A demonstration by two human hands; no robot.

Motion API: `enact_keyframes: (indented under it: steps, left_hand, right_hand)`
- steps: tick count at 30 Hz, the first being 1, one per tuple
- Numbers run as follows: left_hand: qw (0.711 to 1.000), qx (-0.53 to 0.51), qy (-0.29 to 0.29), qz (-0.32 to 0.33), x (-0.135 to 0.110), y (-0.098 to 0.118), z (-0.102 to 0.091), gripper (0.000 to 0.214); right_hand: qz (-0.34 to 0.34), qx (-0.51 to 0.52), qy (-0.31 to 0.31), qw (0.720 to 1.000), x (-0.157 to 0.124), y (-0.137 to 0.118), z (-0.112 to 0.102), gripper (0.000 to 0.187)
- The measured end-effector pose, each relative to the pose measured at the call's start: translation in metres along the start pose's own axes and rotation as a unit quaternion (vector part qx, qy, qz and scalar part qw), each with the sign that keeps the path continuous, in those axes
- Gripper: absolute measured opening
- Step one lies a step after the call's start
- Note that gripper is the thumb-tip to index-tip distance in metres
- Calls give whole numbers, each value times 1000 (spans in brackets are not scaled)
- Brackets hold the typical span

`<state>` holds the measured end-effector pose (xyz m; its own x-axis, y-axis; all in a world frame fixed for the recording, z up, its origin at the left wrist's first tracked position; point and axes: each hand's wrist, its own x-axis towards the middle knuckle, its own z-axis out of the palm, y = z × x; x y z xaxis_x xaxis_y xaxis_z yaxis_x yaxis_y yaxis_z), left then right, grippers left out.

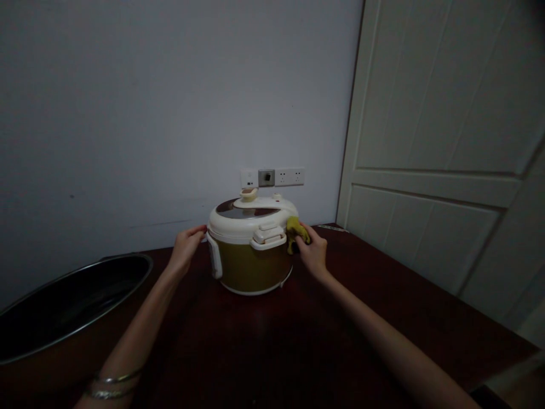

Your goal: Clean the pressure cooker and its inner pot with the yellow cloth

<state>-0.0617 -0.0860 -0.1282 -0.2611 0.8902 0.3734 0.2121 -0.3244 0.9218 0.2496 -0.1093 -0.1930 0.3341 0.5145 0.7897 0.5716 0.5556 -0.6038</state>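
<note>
A round cooker [251, 267] with an olive-gold body and a cream lid stands at the back of a dark wooden table [264, 352]. My left hand [186, 245] rests against the cooker's left side near the lid rim, its fingers curled and touching it. My right hand [314, 250] is closed on a yellow cloth [294, 232], which presses against the right edge of the cream lid.
A large dark metal basin [63, 307] sits at the table's left edge. Wall sockets [272, 177] are mounted just behind the cooker. A white panelled door [447, 147] stands to the right. Metal bangles [113, 385] circle my left wrist.
</note>
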Motion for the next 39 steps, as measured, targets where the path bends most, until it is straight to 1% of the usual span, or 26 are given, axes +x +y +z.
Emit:
enact_keyframes:
  steps: [3,5,7,9,12,13,15,19,21,23,26,28,30,32,33,34,35,37,38,39]
  left_hand:
    - [1000,11,3,16,-3,2,3,30]
    - [999,20,7,29,-4,3,5,29]
    - [999,27,13,31,-5,4,6,29]
    - [999,35,18,27,-5,4,6,29]
    - [999,43,18,27,-5,3,6,30]
    - [999,42,16,29,-5,3,6,30]
    - [999,39,16,33,-5,2,5,29]
    - [999,35,23,35,-4,1,6,30]
    - [999,34,20,34,-4,1,6,30]
    - [999,35,19,34,-4,1,5,31]
    - [998,40,21,34,-3,-1,5,32]
    - [998,41,19,35,-2,-3,4,33]
    - [998,43,18,35,-1,-4,4,33]
    - [998,46,20,34,0,-5,4,33]
    - [998,46,21,32,0,-5,4,33]
    - [998,45,20,29,0,-5,3,33]
    - [999,44,19,25,0,-4,3,33]
    - [999,41,17,20,-1,-3,3,32]
    - [999,41,18,20,-1,-3,3,31]
    - [999,42,20,22,-1,-2,3,30]
  right_hand:
    - [-61,-7,-19,998,-9,3,2,37]
    - [-97,-10,-46,994,-20,9,-1,35]
    - [-119,-9,-73,990,-23,13,-6,33]
    - [-123,-10,-75,990,-15,12,-7,33]
    - [-103,-20,-27,994,4,4,-1,35]
    - [-99,-23,-14,995,7,2,1,36]
    - [-104,-25,-6,994,4,0,4,37]
    - [-145,-17,-55,988,-18,5,-1,29]
    - [-158,-13,-76,984,-18,6,-4,26]
    - [-153,-13,-67,986,-7,5,-4,29]
    - [-140,-13,-28,990,11,0,1,36]
    - [-141,0,-28,990,12,-3,3,35]
    - [-144,14,-58,988,2,-3,0,29]
    - [-147,20,-98,984,-10,-1,-9,22]
    - [-137,24,-113,984,-13,1,-14,21]
    - [-109,31,-113,987,-14,4,-20,21]
    - [-64,41,-101,992,-12,7,-24,22]
    - [43,59,-49,996,4,15,-29,28]
    - [88,65,-21,994,16,20,-29,29]
    - [115,69,-2,991,30,24,-26,30]
